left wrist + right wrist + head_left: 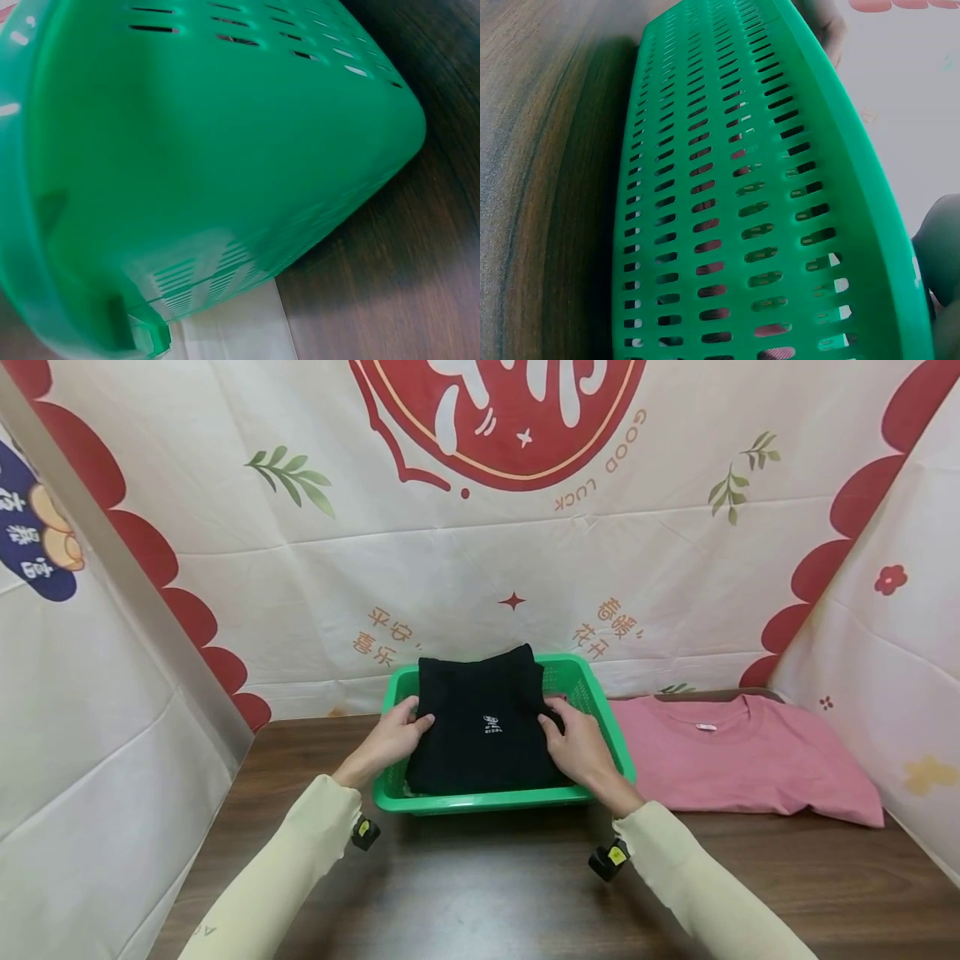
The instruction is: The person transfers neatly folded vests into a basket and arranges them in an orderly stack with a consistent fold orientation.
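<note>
A folded black shirt (480,727) with a small white print lies in a green plastic basket (480,803), its back edge rising past the rim. My left hand (392,737) pinches the shirt's left edge, thumb on top. On the opposite side, my right hand (581,745) grips the right edge with thumb and fingers. The left wrist view shows only the basket's outer wall (187,135), with that hand out of sight. Through the slotted wall (727,172) in the right wrist view, bits of pinkish cloth show inside.
Right of the basket, a pink T-shirt (720,760) lies spread on the brown wooden table (480,893), collar toward the back. A printed white cloth backdrop (465,577) hangs behind the table, and white cloth sides (97,718) border it.
</note>
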Demonstrator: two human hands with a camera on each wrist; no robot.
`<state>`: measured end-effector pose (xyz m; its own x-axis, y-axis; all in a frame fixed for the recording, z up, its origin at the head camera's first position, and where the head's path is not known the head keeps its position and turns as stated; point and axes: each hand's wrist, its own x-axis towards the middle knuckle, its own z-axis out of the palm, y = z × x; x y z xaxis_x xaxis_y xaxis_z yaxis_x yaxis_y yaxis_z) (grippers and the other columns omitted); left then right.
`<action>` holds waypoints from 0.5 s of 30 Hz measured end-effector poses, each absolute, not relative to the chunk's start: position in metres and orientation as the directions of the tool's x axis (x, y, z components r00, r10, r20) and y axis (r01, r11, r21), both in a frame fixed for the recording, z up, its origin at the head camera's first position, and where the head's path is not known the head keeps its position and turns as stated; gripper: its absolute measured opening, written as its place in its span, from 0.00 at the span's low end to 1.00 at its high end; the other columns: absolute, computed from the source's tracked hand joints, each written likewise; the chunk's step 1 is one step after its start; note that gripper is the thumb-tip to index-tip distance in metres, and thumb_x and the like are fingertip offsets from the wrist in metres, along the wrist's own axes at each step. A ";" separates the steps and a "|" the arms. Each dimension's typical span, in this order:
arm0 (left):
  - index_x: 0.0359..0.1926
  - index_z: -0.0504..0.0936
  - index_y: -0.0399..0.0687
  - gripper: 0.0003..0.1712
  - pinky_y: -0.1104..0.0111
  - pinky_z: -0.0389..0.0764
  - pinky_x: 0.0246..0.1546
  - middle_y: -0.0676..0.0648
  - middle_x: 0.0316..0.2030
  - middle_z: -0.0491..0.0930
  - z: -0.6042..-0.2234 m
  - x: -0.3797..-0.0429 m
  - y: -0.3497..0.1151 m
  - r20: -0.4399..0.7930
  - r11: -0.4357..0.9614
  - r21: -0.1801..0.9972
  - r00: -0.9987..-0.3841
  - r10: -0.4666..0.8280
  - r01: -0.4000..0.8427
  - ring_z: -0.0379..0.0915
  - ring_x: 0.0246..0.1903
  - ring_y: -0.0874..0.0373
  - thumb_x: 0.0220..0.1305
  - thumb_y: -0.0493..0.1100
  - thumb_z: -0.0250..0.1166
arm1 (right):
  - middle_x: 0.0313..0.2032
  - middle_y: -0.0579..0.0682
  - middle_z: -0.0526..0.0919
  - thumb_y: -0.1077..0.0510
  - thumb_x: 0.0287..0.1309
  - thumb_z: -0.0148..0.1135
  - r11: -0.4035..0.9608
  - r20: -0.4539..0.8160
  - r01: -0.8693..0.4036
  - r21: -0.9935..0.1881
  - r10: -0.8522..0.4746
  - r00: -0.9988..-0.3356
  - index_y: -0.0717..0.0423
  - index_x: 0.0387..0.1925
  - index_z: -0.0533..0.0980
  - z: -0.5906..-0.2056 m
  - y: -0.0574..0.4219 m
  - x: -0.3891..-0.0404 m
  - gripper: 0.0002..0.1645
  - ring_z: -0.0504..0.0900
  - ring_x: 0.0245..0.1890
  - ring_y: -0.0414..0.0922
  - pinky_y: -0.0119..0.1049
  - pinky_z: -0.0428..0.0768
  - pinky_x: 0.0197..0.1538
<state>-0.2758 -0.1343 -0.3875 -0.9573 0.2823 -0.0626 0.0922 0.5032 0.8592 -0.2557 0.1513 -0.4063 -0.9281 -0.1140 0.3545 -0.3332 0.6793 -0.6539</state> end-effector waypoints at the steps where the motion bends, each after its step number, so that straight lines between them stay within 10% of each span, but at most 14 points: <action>1: 0.52 0.69 0.47 0.13 0.55 0.74 0.32 0.41 0.29 0.79 -0.387 -0.276 -0.134 -0.061 0.505 0.858 -0.957 0.284 0.095 0.72 0.21 0.53 0.73 0.46 0.48 | 0.57 0.66 0.76 0.56 0.66 0.53 0.680 0.354 -0.331 -0.654 -0.112 -0.929 0.63 0.59 0.71 -0.406 0.151 -0.256 0.23 0.73 0.56 0.59 0.59 0.73 0.55; 15: 0.45 0.69 0.44 0.09 0.64 0.69 0.24 0.47 0.18 0.66 -0.390 -0.279 -0.131 -0.033 0.561 0.815 -0.956 0.291 0.143 0.63 0.15 0.51 0.72 0.45 0.50 | 0.54 0.67 0.78 0.56 0.64 0.54 0.691 0.344 -0.308 -0.654 -0.091 -0.934 0.64 0.56 0.73 -0.409 0.153 -0.257 0.22 0.76 0.52 0.59 0.59 0.75 0.53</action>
<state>-0.2789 -0.1313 -0.3900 -0.9560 0.2915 -0.0331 0.1428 0.5611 0.8153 -0.2571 0.1525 -0.4089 -0.9345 -0.0914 0.3441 -0.3085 0.6906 -0.6542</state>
